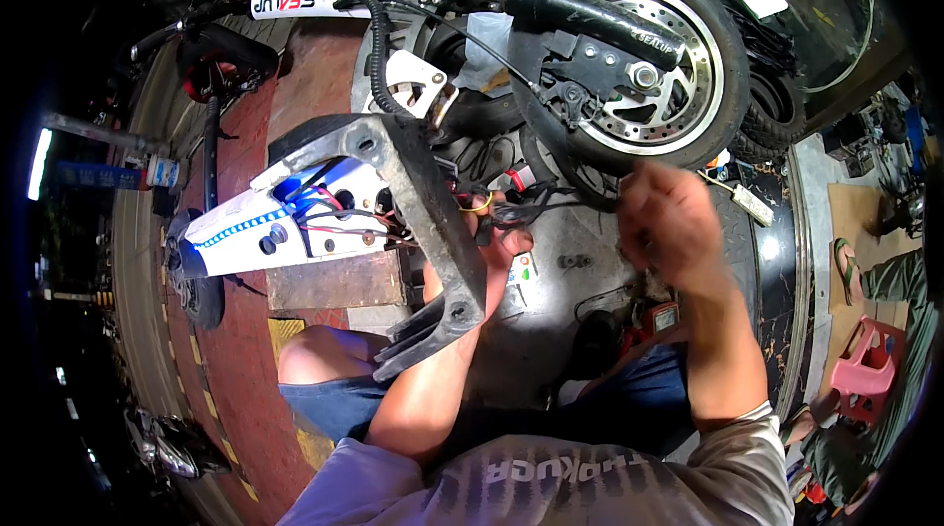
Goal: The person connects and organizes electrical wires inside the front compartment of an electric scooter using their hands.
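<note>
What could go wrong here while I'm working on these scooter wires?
The left hand pinches a tangle of thin coloured wires beside the grey metal bracket; its edge could chafe them. More loose wires hang from the open white housing and might snag. The right hand is blurred close beneath the wheel's brake disc, which could scrape the knuckles.

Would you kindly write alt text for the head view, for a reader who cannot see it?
A seated person's left hand grips a bundle of coloured wires beside a grey metal bracket, while the right hand, blurred, is raised near an overturned scooter's wheel with its brake disc.
</note>
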{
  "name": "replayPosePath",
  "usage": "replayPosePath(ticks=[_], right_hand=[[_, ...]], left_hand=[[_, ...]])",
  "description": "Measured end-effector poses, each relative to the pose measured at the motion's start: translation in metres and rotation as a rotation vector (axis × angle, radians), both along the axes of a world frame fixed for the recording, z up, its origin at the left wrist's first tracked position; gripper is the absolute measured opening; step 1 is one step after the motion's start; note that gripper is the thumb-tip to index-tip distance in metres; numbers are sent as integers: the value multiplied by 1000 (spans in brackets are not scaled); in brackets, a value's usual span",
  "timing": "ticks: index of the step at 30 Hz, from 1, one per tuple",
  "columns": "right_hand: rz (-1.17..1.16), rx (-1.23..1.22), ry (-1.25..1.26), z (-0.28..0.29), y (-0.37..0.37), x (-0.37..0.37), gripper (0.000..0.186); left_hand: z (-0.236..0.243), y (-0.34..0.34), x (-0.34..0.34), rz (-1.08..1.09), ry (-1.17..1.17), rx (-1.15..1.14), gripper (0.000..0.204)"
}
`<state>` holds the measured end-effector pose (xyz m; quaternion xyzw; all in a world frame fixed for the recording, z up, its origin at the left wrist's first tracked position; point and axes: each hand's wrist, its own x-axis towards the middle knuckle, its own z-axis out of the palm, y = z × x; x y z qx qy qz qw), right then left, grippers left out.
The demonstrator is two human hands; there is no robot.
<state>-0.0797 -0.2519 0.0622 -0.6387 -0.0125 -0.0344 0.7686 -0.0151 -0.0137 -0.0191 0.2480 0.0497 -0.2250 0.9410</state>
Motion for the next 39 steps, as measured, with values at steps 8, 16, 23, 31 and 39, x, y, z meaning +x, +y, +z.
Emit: replayPosePath(ticks=[8, 16, 23, 31, 39], right_hand=[[-73, -103, -87, 11, -53, -21, 35], [3, -979, -95, -25, -5, 2, 19], [-24, -555, -189, -15, 28, 20, 44], [129, -358, 42, -62, 43, 23, 28], [392, -19, 144, -26, 48, -4, 15]], left_hand=[[-5, 10, 5, -67, -218, 150, 34], [19, 2, 6, -211, -250, 94, 42], [12, 8, 4, -205, -235, 67, 46], [15, 11, 5, -226, -262, 160, 44], [7, 6, 9, -128, -341, 328, 28]])
